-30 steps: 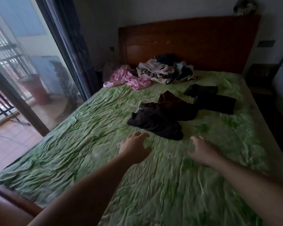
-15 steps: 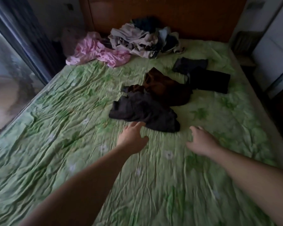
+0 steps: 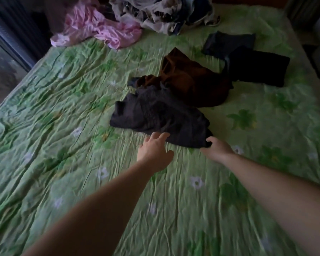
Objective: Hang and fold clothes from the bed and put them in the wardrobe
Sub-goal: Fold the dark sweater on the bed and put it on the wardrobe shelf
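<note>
Covering the bed, a wrinkled green floral sheet [image 3: 67, 145]; left hand [image 3: 154, 152] spread, right hand [image 3: 217, 149] pinching grey garment [image 3: 161, 115].

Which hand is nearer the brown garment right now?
Right, narrowly. The right hand grips the near corner of the dark grey garment, almost straight below the brown garment. The left hand touches the grey garment's near edge, further left of the brown one.
</note>
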Demonstrator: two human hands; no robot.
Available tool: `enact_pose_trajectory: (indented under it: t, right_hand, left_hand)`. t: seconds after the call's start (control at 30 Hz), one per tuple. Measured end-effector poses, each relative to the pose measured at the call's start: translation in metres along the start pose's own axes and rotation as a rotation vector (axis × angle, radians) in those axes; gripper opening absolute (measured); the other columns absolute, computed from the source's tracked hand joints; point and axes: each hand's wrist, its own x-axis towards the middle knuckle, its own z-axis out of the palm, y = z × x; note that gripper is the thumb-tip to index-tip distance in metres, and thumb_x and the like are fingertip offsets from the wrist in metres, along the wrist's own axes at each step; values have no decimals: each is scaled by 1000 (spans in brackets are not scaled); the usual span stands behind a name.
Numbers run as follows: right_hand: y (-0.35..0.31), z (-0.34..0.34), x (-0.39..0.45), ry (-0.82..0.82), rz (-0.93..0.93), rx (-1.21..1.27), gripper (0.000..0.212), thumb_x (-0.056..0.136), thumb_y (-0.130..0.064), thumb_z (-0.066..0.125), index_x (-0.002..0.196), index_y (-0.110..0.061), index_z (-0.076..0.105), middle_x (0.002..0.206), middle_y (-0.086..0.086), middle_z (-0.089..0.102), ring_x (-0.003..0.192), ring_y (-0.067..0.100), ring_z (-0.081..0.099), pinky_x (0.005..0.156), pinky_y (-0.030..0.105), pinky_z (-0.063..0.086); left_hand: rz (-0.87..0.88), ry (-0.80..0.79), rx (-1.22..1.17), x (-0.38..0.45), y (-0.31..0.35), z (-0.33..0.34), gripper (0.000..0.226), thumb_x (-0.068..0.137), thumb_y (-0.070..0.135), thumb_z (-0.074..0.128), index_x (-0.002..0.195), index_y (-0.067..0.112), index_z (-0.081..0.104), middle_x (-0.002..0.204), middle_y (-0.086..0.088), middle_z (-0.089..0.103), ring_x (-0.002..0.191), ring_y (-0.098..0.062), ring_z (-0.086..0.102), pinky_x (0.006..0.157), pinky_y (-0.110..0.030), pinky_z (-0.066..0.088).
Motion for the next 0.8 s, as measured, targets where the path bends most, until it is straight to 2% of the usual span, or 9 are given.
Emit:
enact_pose_trajectory:
  t: [0.1,0.17,0.23,0.3,0.37,0.4,0.47,0.67,0.8]
  right_hand:
    - [7,18,33,-48,-16,-3,60,85,-43,59,140,-24,44,155,6,23,134,27,37,99,36,42]
    - [9,26,49,-97,-2,31,61,83,-44,63,139,-28,45,160,5,3,144,27,20,108,39,35]
    - [10,33,61,-165,23,47,68,79,-44,67,141,-26,44,159,6,11,143,27,22,111,42,33]
    - [9,41,64,-155,30,82,70,73,-43,72,136,-23,50,146,7,40,131,27,42,105,42,40]
    - [9,49,63,-25,9,193,39,68,-33,78,104,-25,67,115,3,65,110,25,60,96,40,47]
    - [8,51,61,43,3,248,21,67,-26,79,83,-29,66,95,-2,70,98,24,64,91,38,50]
    - [-3,51,46,105,-13,369,27,68,-12,79,64,-29,58,69,-8,62,81,22,64,77,31,50]
    - [-29,52,-45,84,-115,629,29,72,-9,70,87,-27,53,77,-3,66,70,16,62,62,28,47]
    - [-32,42,-97,56,-214,689,34,74,-9,66,97,-31,54,69,0,62,61,12,58,57,27,45]
  left_hand:
    - [-7,-24,-17,13,-2,20,65,85,39,58,144,33,31,143,4,39,128,-22,40,102,-41,41]
    - [-1,-34,-20,19,-5,30,65,84,39,57,144,34,31,144,5,38,129,-22,40,101,-41,42]
    - [5,-40,-21,23,-9,37,66,84,39,57,144,34,30,145,5,37,129,-22,40,101,-42,42]
    - [-5,-56,-30,25,-14,42,66,84,39,57,144,35,29,147,6,35,130,-21,39,103,-43,42]
    - [-23,-74,-48,25,-15,44,67,85,38,57,145,35,28,148,7,33,131,-21,38,104,-43,41]
    - [-30,-76,-62,25,-15,45,67,85,37,57,145,35,28,148,7,34,131,-20,38,104,-43,41]
    - [-29,-73,-80,21,-14,46,67,83,35,59,144,34,29,146,7,36,130,-20,40,103,-41,41]
    - [20,-87,-122,-4,-4,46,85,72,30,68,145,34,24,144,9,40,128,-19,44,99,-43,45]
    - [102,-33,4,-33,6,34,56,77,42,64,129,38,44,130,12,50,123,-17,46,98,-41,42]
